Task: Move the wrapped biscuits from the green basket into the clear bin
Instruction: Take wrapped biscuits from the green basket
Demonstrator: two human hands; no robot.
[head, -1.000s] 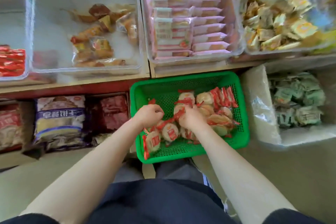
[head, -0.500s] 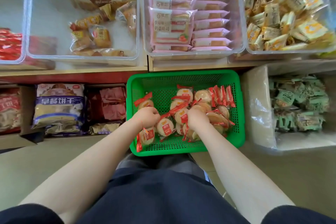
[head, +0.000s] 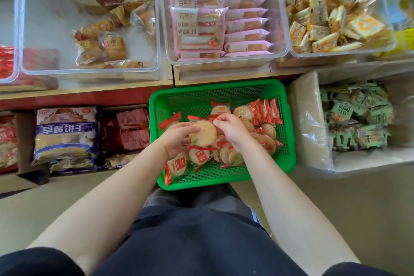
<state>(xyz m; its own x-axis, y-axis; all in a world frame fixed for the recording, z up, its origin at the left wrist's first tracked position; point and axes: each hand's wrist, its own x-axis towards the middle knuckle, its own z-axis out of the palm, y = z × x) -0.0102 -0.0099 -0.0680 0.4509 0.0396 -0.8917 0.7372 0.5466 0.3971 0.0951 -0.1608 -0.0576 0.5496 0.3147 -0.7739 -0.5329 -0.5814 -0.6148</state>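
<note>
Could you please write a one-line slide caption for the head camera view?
Left hand and right hand lift a wrapped biscuit above the green basket, below clear snack bins.

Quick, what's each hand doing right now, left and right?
Left hand: grips a round wrapped biscuit over the green basket.
Right hand: pinches that wrapper's red end.

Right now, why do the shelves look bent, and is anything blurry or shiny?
Head view: the wide-angle lens bows the shelf edge; the clear bins and pink packets catch soft glare; corners smear, while both hands and the green basket stay sharp.
</note>
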